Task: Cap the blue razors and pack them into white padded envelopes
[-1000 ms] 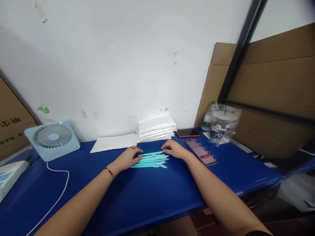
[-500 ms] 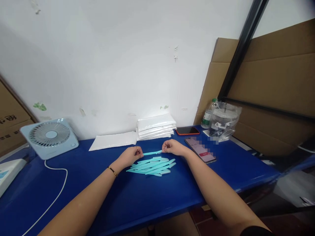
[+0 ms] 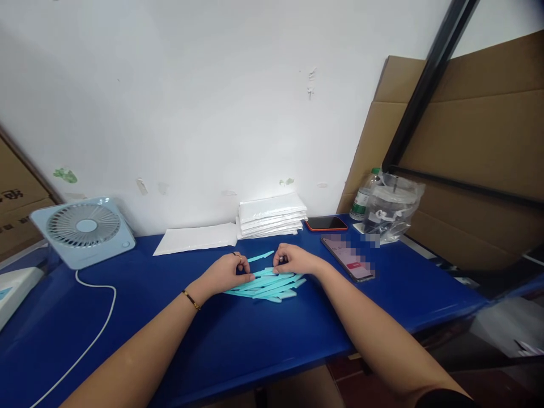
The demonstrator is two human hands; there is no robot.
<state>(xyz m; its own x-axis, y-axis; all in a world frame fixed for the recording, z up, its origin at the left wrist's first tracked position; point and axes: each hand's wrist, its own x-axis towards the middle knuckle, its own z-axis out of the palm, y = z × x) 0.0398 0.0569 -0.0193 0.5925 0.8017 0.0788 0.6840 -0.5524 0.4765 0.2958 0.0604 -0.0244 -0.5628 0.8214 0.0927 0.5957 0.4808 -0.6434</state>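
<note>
Head-worn view, close above blue table (image 3: 255, 345), angled down, facing white wall (image 3: 204, 113)

Seeing a light-blue fan (image 3: 87, 226) at left on the blue surface (image 3: 255, 351), trailing a white cable (image 3: 114, 300). Finding a red-edged phone (image 3: 327, 224) near the wall (image 3: 191, 113) at right, a second phone (image 3: 352, 262) nearer. Noticing a green-capped bottle (image 3: 361, 201) just beside a clear-bagged container (image 3: 393, 205), with brown cardboard (image 3: 480, 130) and a slanting black post (image 3: 429, 85) behind.

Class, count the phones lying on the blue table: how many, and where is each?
2: a red-edged phone beside the white stack, and a lit phone right of the right hand.
</note>
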